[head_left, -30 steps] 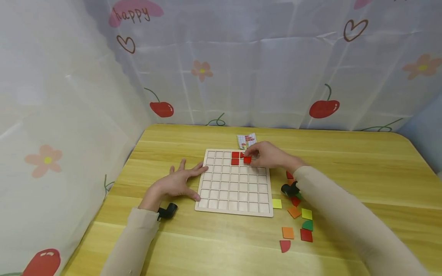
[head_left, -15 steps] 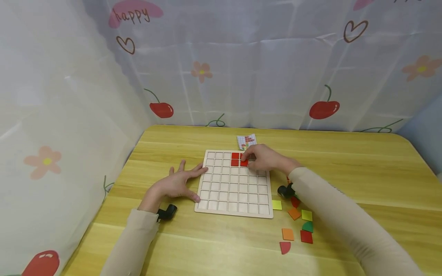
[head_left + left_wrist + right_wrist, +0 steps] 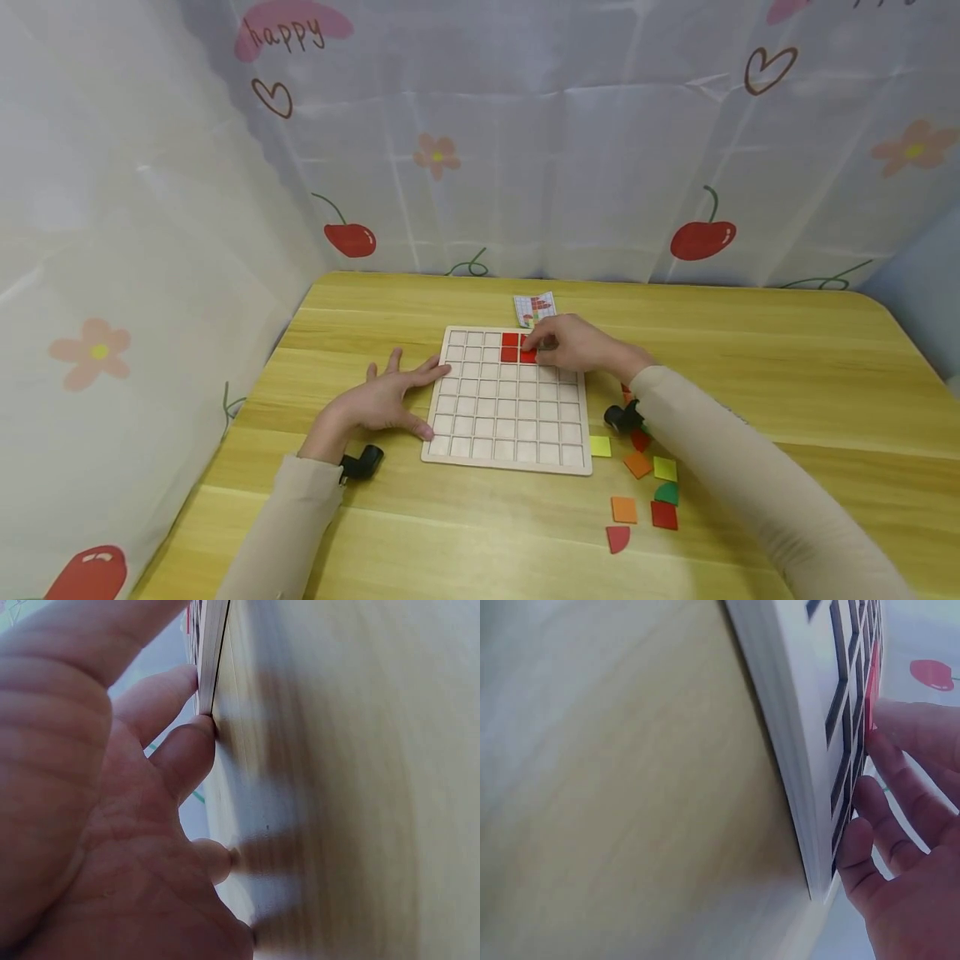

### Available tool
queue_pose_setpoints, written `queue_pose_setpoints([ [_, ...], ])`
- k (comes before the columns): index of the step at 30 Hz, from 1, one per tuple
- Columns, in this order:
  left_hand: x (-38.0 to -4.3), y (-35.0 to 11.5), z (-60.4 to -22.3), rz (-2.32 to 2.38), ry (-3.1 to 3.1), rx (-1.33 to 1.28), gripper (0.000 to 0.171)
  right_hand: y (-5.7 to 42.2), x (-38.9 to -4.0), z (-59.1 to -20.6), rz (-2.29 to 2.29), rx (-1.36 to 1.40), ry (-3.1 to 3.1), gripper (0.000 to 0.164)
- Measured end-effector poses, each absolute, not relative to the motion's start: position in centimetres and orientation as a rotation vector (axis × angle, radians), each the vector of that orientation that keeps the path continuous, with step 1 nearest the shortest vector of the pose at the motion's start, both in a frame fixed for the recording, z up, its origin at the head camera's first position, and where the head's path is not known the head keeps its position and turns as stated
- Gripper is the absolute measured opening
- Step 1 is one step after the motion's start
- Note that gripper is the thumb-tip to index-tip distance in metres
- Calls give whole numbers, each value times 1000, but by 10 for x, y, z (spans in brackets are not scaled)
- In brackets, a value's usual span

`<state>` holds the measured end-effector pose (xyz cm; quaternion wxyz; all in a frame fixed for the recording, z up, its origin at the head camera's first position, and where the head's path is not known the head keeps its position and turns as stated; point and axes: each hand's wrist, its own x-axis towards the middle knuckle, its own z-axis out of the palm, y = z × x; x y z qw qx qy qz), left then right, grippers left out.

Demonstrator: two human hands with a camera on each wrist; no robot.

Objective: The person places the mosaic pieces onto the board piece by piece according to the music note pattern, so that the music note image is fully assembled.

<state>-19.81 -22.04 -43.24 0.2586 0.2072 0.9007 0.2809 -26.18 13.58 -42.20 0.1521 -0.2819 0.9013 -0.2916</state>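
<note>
A pale wooden grid board [image 3: 497, 408] lies flat on the table. My left hand [image 3: 381, 398] is spread along its left side, thumb and a fingertip at the edge. In the left wrist view, fingertips [image 3: 201, 727] touch the board's side. Two red square tiles sit stacked in one column near the top of the grid. Beside them, a red square tile [image 3: 528, 357] lies in the second row, with a partly covered red piece above it. My right hand [image 3: 576, 343] reaches over the board, its fingertips on these red pieces. In the right wrist view its fingers [image 3: 881, 754] rest along the grid.
A small printed pattern card [image 3: 534, 308] lies behind the board. Loose coloured pieces are scattered at the right: a yellow square [image 3: 600, 446], an orange square [image 3: 623, 509], a green quarter-round [image 3: 667, 493], a red square [image 3: 663, 515] and others, some hidden under the right sleeve.
My right hand has moved slightly left and down with a red square tile, which now lies in the grid beside the other red squares. The left hand has stayed in place.
</note>
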Motion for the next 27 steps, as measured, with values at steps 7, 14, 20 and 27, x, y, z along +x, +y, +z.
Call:
queue_pose_setpoints([
  [7, -198, -220, -432, 769, 2437, 559, 106, 153, -260, -414, -895, -681, 2628, 19],
  [14, -196, -220, -431, 766, 2439, 550, 107, 184, -255, -410, -868, -627, 2682, 20],
  [20, -195, -219, -429, 767, 2447, 546, 107, 218, -252, -421, -802, -629, 2702, 18],
  [27, -194, -219, -427, 763, 2448, 554, 107, 250, -243, -424, -774, -585, 2741, 16],
])
